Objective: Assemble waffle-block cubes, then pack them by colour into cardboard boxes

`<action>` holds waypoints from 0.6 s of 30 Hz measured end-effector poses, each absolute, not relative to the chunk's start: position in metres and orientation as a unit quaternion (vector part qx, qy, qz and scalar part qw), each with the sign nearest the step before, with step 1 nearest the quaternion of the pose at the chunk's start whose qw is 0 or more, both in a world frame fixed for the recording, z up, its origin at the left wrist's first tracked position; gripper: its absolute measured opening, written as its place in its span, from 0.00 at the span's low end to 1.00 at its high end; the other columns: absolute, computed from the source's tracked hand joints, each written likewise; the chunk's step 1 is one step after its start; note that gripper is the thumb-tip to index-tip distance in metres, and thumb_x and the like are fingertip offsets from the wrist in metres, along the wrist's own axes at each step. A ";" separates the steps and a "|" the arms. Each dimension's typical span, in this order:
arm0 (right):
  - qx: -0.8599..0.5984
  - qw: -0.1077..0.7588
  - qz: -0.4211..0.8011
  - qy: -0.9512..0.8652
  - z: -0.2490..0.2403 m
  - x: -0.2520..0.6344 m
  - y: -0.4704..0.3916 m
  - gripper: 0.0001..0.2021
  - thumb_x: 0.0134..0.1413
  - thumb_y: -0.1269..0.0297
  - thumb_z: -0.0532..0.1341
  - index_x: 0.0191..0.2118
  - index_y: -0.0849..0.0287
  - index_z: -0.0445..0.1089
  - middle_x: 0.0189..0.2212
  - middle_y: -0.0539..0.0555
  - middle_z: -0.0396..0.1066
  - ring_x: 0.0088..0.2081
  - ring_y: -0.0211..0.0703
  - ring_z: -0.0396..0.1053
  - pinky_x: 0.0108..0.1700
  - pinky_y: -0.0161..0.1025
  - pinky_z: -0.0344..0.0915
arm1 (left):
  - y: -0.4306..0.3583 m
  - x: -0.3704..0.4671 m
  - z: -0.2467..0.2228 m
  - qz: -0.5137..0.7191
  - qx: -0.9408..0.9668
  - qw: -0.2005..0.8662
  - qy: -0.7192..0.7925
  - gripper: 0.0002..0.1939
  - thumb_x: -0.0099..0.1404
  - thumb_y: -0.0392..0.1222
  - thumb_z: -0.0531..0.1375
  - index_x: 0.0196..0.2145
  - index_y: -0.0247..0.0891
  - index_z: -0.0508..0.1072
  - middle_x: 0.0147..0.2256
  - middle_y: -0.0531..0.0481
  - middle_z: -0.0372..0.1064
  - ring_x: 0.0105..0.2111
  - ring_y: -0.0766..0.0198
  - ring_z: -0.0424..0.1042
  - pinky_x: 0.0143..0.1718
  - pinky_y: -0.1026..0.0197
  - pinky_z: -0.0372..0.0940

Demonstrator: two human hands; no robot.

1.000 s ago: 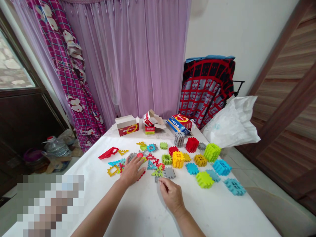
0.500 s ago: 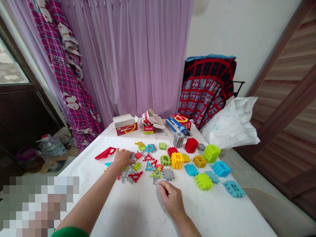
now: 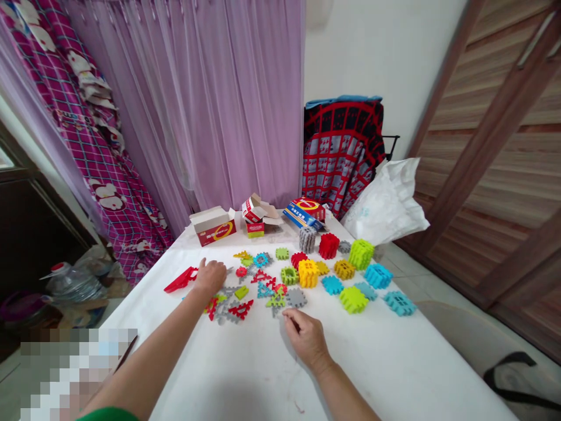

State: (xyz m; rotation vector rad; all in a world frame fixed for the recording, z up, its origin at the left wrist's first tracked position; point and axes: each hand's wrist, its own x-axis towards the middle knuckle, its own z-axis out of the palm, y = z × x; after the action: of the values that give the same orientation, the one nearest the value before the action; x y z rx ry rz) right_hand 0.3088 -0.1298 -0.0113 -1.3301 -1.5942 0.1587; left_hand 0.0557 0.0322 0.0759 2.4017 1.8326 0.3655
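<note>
My left hand reaches over the left side of the loose plastic building pieces, its fingers curled downward; whatever lies under them is hidden. Close to it are a long red piece, a small red round piece and a heap of grey pieces with a red triangle on its near side. My right hand rests on the table as a loose fist, with nothing visible in it. Its fingertips are beside a flat grey square and a green triangular piece.
On the right of the white table stand built blocks, among them a yellow one, a red one and a blue one. Open cartons line the back. A white bag is at the far right corner.
The view has turned to the right. My left hand has pulled back slightly leftward from the grey pieces, its fingers now more bunched. My right hand stays in nearly the same place.
</note>
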 end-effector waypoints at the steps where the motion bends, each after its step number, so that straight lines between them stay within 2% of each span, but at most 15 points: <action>1: -0.552 0.506 0.066 -0.660 -0.012 0.309 -0.130 0.14 0.57 0.66 0.53 0.35 0.55 0.78 0.28 0.52 0.79 0.28 0.40 0.76 0.36 0.32 0.71 | 0.032 0.050 0.082 0.155 0.780 0.057 0.603 0.09 0.63 0.42 0.59 0.26 0.39 0.75 0.45 0.41 0.75 0.55 0.46 0.67 0.61 0.37 0.49; 3: -0.554 0.506 0.070 -0.657 -0.013 0.309 -0.129 0.14 0.58 0.65 0.54 0.36 0.55 0.78 0.29 0.52 0.79 0.28 0.40 0.76 0.36 0.32 0.71 | 0.028 0.042 0.092 0.225 0.756 0.085 0.608 0.12 0.61 0.47 0.59 0.25 0.40 0.75 0.50 0.41 0.73 0.58 0.44 0.63 0.62 0.40 0.49; 5: -0.560 0.506 0.077 -0.651 -0.015 0.309 -0.128 0.14 0.58 0.65 0.54 0.36 0.55 0.78 0.30 0.53 0.79 0.29 0.41 0.76 0.37 0.32 0.71 | 0.020 0.040 0.095 0.286 0.722 0.135 0.616 0.16 0.61 0.55 0.58 0.28 0.41 0.75 0.48 0.42 0.74 0.54 0.46 0.67 0.57 0.45 0.57; 7: -0.570 0.512 0.083 -0.638 -0.015 0.308 -0.126 0.13 0.59 0.64 0.54 0.36 0.55 0.77 0.30 0.53 0.79 0.30 0.41 0.76 0.36 0.33 0.71 | 0.006 0.049 0.089 0.330 0.682 0.213 0.617 0.24 0.60 0.65 0.55 0.32 0.41 0.76 0.37 0.45 0.76 0.41 0.54 0.73 0.43 0.53 0.66; 8: -0.574 0.517 0.086 -0.629 -0.014 0.308 -0.125 0.13 0.58 0.63 0.54 0.37 0.56 0.77 0.29 0.53 0.79 0.28 0.41 0.75 0.35 0.33 0.70 | -0.004 0.057 0.083 0.343 0.662 0.265 0.612 0.29 0.59 0.69 0.51 0.33 0.40 0.76 0.30 0.47 0.74 0.33 0.58 0.73 0.35 0.57 0.67; 10: -0.572 0.531 0.091 -0.618 -0.010 0.305 -0.125 0.13 0.57 0.63 0.56 0.42 0.57 0.76 0.28 0.53 0.77 0.25 0.38 0.72 0.32 0.32 0.70 | -0.025 0.078 0.067 0.353 0.626 0.368 0.589 0.35 0.54 0.75 0.51 0.34 0.38 0.75 0.22 0.51 0.69 0.21 0.64 0.67 0.23 0.62 0.62; 12: -0.563 0.541 0.092 -0.618 -0.004 0.303 -0.126 0.17 0.54 0.62 0.59 0.50 0.58 0.72 0.32 0.52 0.76 0.24 0.36 0.70 0.32 0.32 0.70 | -0.047 0.101 0.052 0.355 0.593 0.452 0.564 0.35 0.49 0.75 0.56 0.33 0.38 0.75 0.19 0.54 0.66 0.16 0.69 0.62 0.18 0.65 0.57; 14: -0.559 0.542 0.087 -0.621 0.002 0.301 -0.129 0.25 0.51 0.62 0.62 0.56 0.57 0.67 0.38 0.54 0.76 0.26 0.36 0.70 0.34 0.34 0.71 | -0.064 0.121 0.041 0.358 0.564 0.511 0.541 0.32 0.47 0.73 0.60 0.30 0.38 0.73 0.21 0.54 0.67 0.17 0.71 0.62 0.17 0.67 0.54; 16: -0.563 0.538 0.084 -0.622 0.005 0.302 -0.131 0.27 0.50 0.62 0.63 0.58 0.57 0.66 0.40 0.55 0.75 0.28 0.37 0.70 0.37 0.35 0.71 | -0.074 0.135 0.034 0.356 0.542 0.550 0.526 0.29 0.45 0.69 0.63 0.30 0.39 0.71 0.22 0.55 0.68 0.18 0.71 0.64 0.16 0.68 0.52; 18: -0.564 0.538 0.093 -0.620 0.005 0.304 -0.132 0.23 0.52 0.61 0.62 0.55 0.57 0.69 0.38 0.55 0.76 0.29 0.38 0.70 0.38 0.36 0.71 | -0.079 0.143 0.030 0.352 0.529 0.571 0.519 0.27 0.44 0.66 0.65 0.31 0.40 0.70 0.21 0.57 0.66 0.18 0.70 0.64 0.15 0.69 0.51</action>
State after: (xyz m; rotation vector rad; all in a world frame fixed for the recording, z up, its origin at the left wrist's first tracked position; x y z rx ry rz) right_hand 0.3039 -0.1319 0.0052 -1.3413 -1.4747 0.2203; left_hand 0.1433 -0.0790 0.0303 1.2409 1.2185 0.8261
